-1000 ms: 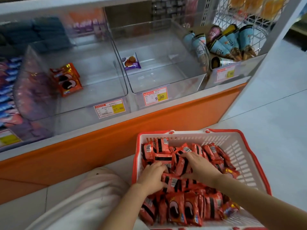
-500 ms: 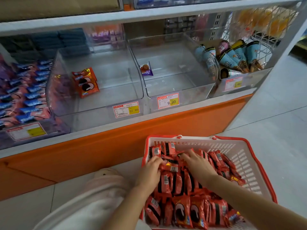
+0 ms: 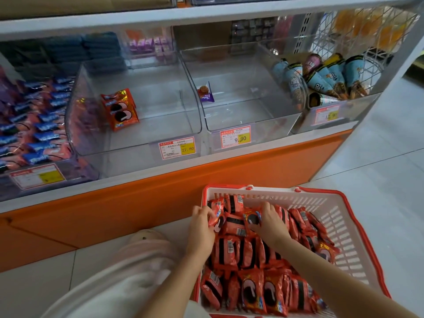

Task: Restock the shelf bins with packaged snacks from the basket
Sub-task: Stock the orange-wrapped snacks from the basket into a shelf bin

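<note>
I am watching both hands working nearer the far wall of the basket (image 3: 344,196) than a second ago. The left hand (image 3: 201,229) is curling its fingers (image 3: 202,211) round a red snack pack (image 3: 215,213) at the far-left corner. The right hand (image 3: 272,226), lying flat on the heap before, is now gripping a second pack (image 3: 252,218) turned picture-side up. The remaining packs (image 3: 250,292) are lying in the basket on the floor (image 3: 390,157), below the clear bin (image 3: 158,125) holding two matching packs (image 3: 120,109).

Basket (image 3: 335,216): sitting on the floor (image 3: 378,180) before the shelf (image 3: 137,177).
Snack packs (image 3: 252,292): lying in it (piled up).
Bins (image 3: 160,125): standing side by side on the shelf.
</note>
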